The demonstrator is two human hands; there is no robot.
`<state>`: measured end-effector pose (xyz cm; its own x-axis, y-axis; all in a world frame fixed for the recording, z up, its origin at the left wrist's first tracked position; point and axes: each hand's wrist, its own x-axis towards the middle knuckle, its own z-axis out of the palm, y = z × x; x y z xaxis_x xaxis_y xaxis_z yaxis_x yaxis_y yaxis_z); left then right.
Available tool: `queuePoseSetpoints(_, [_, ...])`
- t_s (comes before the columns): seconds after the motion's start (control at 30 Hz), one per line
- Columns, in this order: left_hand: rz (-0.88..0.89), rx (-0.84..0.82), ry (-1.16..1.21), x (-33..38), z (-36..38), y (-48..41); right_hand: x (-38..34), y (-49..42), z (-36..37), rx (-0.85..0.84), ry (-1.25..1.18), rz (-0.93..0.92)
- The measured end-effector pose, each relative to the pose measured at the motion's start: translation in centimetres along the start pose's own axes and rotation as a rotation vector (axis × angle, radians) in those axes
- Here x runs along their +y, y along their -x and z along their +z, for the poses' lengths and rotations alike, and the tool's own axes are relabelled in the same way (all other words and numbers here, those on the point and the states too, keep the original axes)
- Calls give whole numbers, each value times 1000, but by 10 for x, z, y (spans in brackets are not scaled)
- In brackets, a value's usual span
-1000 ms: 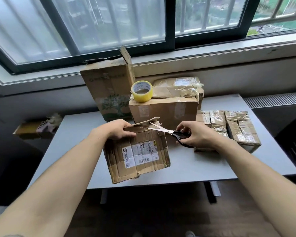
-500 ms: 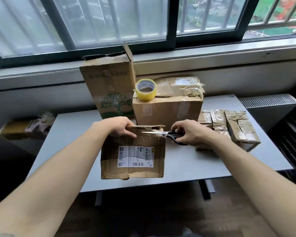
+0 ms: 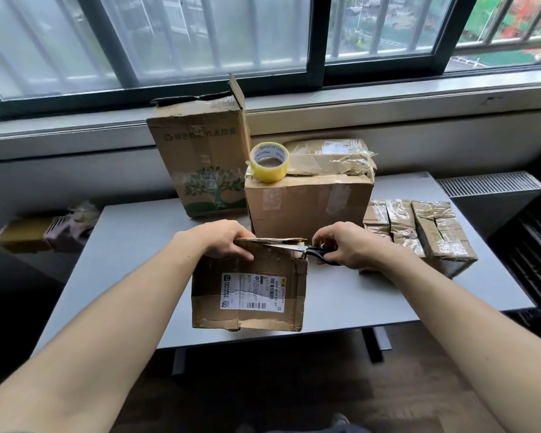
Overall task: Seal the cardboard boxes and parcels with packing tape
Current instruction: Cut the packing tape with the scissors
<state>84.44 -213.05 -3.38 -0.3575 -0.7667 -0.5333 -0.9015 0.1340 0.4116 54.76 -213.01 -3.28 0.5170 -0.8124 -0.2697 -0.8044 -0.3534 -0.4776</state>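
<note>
The tall box (image 3: 200, 157) at upper centre-left of the frame stands with a flap up, so it looks unsealed. Right of it the tape roll (image 3: 269, 161) sits idle on the mid box (image 3: 308, 201), whose top carries a crumpled parcel (image 3: 328, 156). At lower centre the labelled box (image 3: 249, 285) stands at the table's near edge; the left hand (image 3: 224, 242) is closed over its top left edge, fingers curled over the far side and thumb on the front. The right hand (image 3: 345, 245) is clenched round the scissors (image 3: 306, 249), their blades laid along the box's top edge, probably trimming tape or a ragged flap. At right, three small parcels (image 3: 419, 232) lie wrapped in clear tape and appear done. By my reckoning, roughly half remains.

The grey table (image 3: 388, 301) stands against a wall under a wide barred window (image 3: 200, 42). A radiator grille (image 3: 487, 182) sits at right, and dark flooring shows below.
</note>
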Motion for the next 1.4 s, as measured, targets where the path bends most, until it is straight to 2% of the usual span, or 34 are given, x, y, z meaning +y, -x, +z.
queuePoseSetpoints(0.2, [1,-4,-32,-4,8,-6,0,-1,7,-63,50,-19])
queuePoseSetpoints(0.43, [-14,32,-87,3,12,-7,-1,1,10,-97,-5,-34])
queuePoseSetpoints(0.67, [-72,92,-133,6,18,-9,-1,8,2,-62,-75,-46])
queuePoseSetpoints(0.9, [-92,37,35,1,22,-12,-7,7,7,-116,96,52])
queuePoseSetpoints(1.0, [-85,12,71,-3,22,-7,-8,6,14,-123,82,76])
queuePoseSetpoints(1.13, [-225,1,153,-21,25,5,-10,5,19,-123,68,86])
queuePoseSetpoints(1.2, [-233,-21,206,-30,27,12,-11,3,19,-127,67,78])
queuePoseSetpoints(1.3, [-131,58,142,-33,29,19,-18,-2,18,-144,43,47])
queuePoseSetpoints(1.4, [-109,163,41,-28,31,16,-27,-6,18,-159,8,18])
